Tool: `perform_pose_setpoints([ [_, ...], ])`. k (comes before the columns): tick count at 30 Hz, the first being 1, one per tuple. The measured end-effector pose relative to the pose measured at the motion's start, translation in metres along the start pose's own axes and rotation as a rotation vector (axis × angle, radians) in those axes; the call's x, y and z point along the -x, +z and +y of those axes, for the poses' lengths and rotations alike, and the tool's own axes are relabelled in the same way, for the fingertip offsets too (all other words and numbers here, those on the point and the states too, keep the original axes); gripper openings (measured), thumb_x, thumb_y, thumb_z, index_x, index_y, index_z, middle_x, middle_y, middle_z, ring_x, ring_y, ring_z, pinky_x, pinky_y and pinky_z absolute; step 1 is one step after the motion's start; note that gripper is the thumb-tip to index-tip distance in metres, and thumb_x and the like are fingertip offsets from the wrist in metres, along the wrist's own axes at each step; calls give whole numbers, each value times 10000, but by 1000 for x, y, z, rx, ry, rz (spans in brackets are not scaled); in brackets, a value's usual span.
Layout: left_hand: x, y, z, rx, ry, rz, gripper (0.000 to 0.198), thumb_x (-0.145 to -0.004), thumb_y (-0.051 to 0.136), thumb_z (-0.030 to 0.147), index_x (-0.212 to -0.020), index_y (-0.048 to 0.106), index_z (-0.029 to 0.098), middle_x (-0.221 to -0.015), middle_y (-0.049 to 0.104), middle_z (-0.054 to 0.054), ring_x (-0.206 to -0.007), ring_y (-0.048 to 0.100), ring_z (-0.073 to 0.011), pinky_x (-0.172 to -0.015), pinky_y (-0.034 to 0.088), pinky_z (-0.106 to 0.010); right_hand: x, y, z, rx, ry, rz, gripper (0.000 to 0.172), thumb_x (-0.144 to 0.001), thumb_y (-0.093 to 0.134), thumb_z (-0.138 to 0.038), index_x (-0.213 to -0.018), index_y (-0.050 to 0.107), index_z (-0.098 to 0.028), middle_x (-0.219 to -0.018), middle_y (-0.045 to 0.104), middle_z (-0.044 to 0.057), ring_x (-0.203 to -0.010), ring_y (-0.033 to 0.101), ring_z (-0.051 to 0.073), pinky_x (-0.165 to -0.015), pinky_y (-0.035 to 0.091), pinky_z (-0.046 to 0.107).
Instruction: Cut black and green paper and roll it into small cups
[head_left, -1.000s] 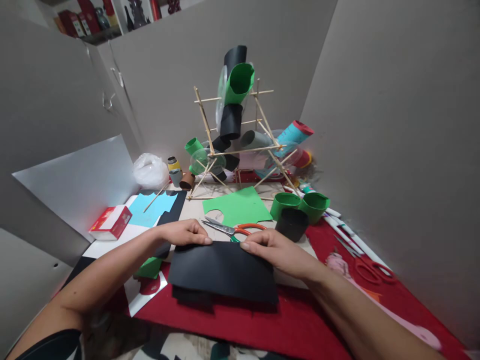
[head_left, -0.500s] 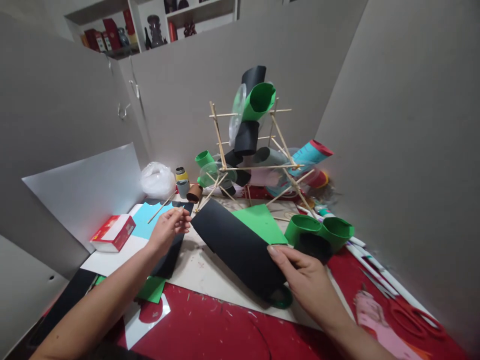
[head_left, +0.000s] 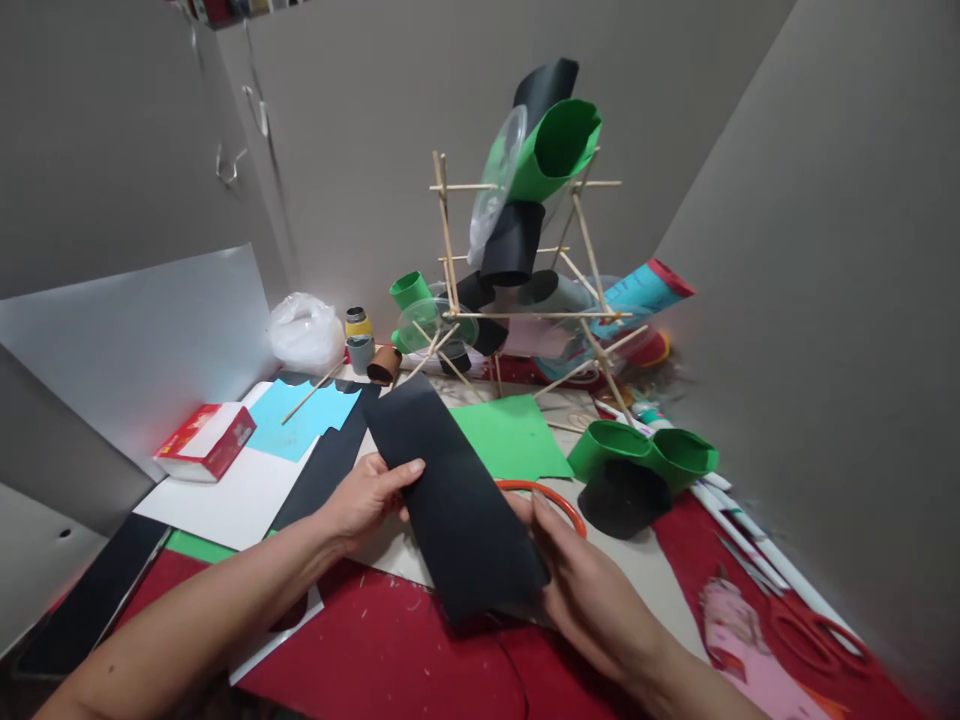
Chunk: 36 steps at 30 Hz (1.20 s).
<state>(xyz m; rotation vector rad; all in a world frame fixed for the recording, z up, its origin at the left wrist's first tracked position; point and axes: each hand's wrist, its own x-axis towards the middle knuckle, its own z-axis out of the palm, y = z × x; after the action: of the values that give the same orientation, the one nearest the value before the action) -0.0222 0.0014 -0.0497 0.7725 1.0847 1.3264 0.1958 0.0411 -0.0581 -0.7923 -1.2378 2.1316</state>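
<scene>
A long black paper strip (head_left: pixel 448 497) is held above the table, slanting from upper left to lower right. My left hand (head_left: pixel 365 497) grips its left edge with the thumb on top. At the strip's lower right end my right hand (head_left: pixel 577 585) holds it with fingers closed around the edge. Behind the strip lies a green paper sheet (head_left: pixel 510 437), and an orange scissors handle (head_left: pixel 551 494) peeks out beside my right hand.
A wooden stick frame (head_left: pixel 517 290) with green and black paper cups stands at the back. Green and black paper rings (head_left: pixel 637 462) sit at right, pens (head_left: pixel 750 525) along the wall, and more scissors (head_left: pixel 814 630) nearby. A red box (head_left: pixel 202 440) and blue paper (head_left: pixel 300 418) lie at left.
The left hand went from the black sheet's top edge to a free pinch, then gripped the strip again. The sheet was turned and now slants lengthwise. The camera tilted.
</scene>
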Motion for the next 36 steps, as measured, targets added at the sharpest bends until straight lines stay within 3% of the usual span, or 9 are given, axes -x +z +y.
perform_pose_setpoints([
  [3, -1, -3, 4, -4, -10, -17, 331, -715, 813, 389, -611, 688, 101, -546, 640, -34, -454, 541, -83, -434, 392, -178, -3, -3, 1, -257, 81, -64, 390, -837, 708, -423, -1181, 672, -244, -1075, 733, 58, -985, 675, 208, -864, 516, 315],
  [5, -1, -4, 6, -4, -26, -46, 292, -724, 811, 361, -648, 708, 99, -558, 656, -39, -472, 568, -96, -466, 427, -186, -6, -4, 0, -297, 65, -72, 452, -772, 789, -291, -1202, 657, -237, -1012, 738, 41, -921, 685, 172, -835, 510, 268],
  [10, 2, -1, 7, 93, -65, -7, 260, -711, 823, 269, -901, 756, 104, -855, 767, -109, -751, 707, -190, -739, 551, -280, -8, -2, 0, -211, -107, 48, 554, -692, 836, -260, -1209, 638, -270, -1022, 700, 13, -895, 665, 173, -838, 514, 295],
  [16, 7, 2, 3, 58, -123, -66, 322, -690, 830, 257, -945, 738, 83, -864, 769, -134, -747, 707, -193, -735, 548, -276, -6, -2, 9, 393, -429, 371, 422, -790, 708, -307, -1208, 662, -263, -753, 580, -25, -604, 492, 120, -615, 466, 253],
  [19, 5, -1, 2, 12, -113, -21, 320, -660, 836, 242, -925, 729, 98, -857, 768, -122, -728, 704, -197, -726, 554, -297, -11, -8, 12, 593, -511, 354, 438, -843, 625, -312, -1274, 618, -233, -819, 593, -1, -595, 490, 117, -578, 450, 246],
  [23, -7, -19, 5, -39, -61, 141, 305, -615, 826, 188, -885, 696, 131, -817, 764, -84, -684, 699, -191, -695, 554, -299, -16, -19, 6, 824, -443, 347, 516, -905, 507, -364, -1380, 485, -164, -905, 673, 61, -713, 635, 179, -670, 524, 306],
  [26, -17, -36, 9, -49, -35, 193, 297, -570, 799, 110, -836, 670, 142, -759, 753, -63, -650, 691, -185, -669, 548, -287, -9, -21, 1, 1340, -358, 322, 452, -892, 524, -317, -1307, 560, -142, -1139, 690, 151, -1024, 650, 295, -856, 518, 418],
  [29, -24, -48, 10, -32, -28, 208, 289, -541, 766, 69, -794, 650, 146, -718, 740, -59, -611, 677, -184, -638, 543, -289, 3, -15, -1, 1736, -209, 211, 389, -894, 523, -227, -1261, 601, -125, -1206, 669, 177, -1090, 627, 333, -887, 510, 447],
  [36, -26, -50, 6, 21, 12, 231, 329, -510, 712, 22, -810, 643, 136, -698, 729, -57, -580, 659, -180, -592, 527, -284, 1, -4, -12, 1909, -108, 132, 386, -879, 486, -119, -1250, 589, -96, -1217, 624, 186, -1104, 599, 290, -899, 483, 365],
])
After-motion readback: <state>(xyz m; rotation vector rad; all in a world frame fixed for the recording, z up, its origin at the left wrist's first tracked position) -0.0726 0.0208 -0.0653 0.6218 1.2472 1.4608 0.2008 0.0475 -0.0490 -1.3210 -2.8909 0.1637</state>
